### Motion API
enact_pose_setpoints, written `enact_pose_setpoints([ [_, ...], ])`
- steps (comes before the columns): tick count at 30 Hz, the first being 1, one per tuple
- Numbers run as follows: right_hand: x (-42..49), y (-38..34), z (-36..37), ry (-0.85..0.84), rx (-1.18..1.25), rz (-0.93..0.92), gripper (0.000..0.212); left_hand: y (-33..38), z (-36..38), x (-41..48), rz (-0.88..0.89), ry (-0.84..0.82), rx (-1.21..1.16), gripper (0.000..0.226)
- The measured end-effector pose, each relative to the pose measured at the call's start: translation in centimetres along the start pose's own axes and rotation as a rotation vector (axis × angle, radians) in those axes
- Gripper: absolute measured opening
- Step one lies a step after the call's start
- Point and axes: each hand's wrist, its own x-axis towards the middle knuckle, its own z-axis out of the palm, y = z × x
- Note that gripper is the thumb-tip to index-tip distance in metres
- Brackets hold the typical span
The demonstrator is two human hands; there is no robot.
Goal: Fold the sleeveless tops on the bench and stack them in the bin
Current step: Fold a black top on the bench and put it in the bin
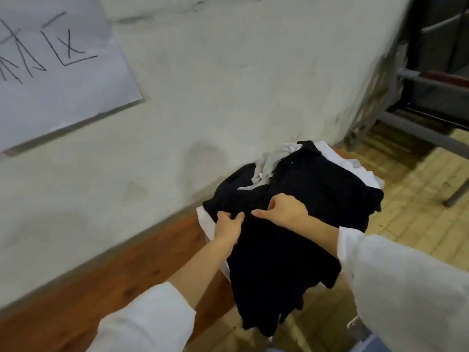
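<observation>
A black sleeveless top (pixel 276 270) hangs off the near edge of the wooden bench (pixel 106 283), draped over a heap of clothes. My left hand (pixel 227 226) pinches its upper edge on the left. My right hand (pixel 284 209) grips the same edge just to the right, fingers curled into the cloth. The heap holds more black tops (pixel 327 184), a grey one (pixel 269 163) and white ones (pixel 355 166). No bin shows in this view.
A grey plaster wall (pixel 215 85) runs along the bench's far side, with a hand-lettered white sign (pixel 50 72) at upper left. Metal frame legs (pixel 418 130) stand on the tiled floor (pixel 416 199) at right.
</observation>
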Motion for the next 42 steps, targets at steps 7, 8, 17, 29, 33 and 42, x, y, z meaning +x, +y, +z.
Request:
enact_pose_setpoints([
  [7,-2.4,1.1,1.2,0.122,0.494,0.004,0.015,-3.2,0.0,-3.3,0.182,0.026,0.149,0.021],
  [8,-2.9,1.1,0.4,0.116,0.634,0.012,0.015,-3.1,-0.1,-4.7,0.148,-0.019,0.128,0.021],
  [17,-7.1,-0.5,-1.4,0.097,0.481,-0.277,0.039,0.0,-0.7,-9.1,-0.049,-0.397,-0.554,0.060],
  [29,-12.9,-10.2,5.1,-0.046,0.574,-0.353,0.033,-3.0,-11.3,-14.5,0.100,-0.367,-0.615,0.022],
  [33,-14.9,-16.7,8.7,-0.167,0.608,-0.388,0.030,-5.9,-17.5,-15.7,0.092,-0.239,-0.731,0.030],
  [42,-20.7,-28.2,20.2,-0.701,1.025,-0.062,0.021,-15.9,-29.6,-15.0,-0.020,0.296,-0.894,0.020],
])
